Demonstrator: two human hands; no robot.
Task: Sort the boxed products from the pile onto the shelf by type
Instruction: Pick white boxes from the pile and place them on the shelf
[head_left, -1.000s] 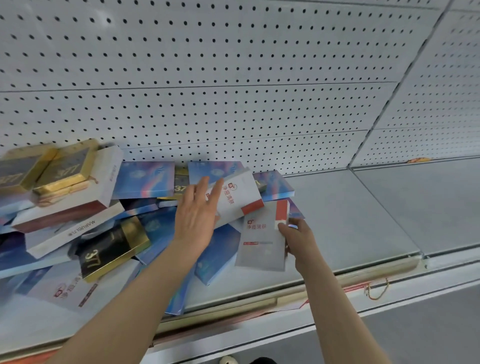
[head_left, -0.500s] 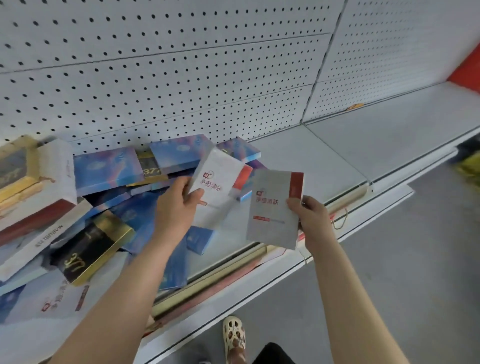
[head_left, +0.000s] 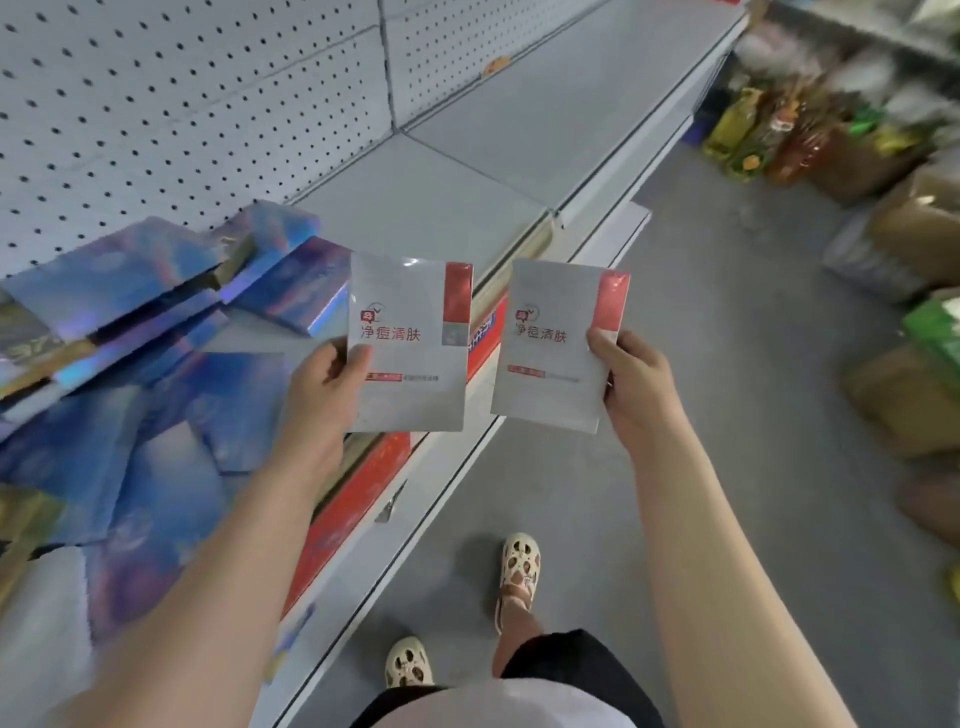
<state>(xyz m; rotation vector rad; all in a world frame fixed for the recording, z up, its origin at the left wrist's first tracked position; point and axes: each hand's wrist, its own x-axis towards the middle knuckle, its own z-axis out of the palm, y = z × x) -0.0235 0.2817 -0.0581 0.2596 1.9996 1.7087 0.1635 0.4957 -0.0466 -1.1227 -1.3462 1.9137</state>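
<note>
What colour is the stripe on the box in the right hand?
Red, along the upper right edge of the white box that the right hand holds; head view.

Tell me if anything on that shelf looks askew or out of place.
Yes: the blue boxes on the shelf lie tilted and overlapping in a loose heap, not in rows. The two white boxes, in the left hand and the right hand, look undamaged.

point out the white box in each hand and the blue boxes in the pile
left white box (head_left: 415, 358), head view, middle of its front
right white box (head_left: 556, 353), head view, middle of its front
blue boxes (head_left: 171, 415), head view, top of one box
</note>
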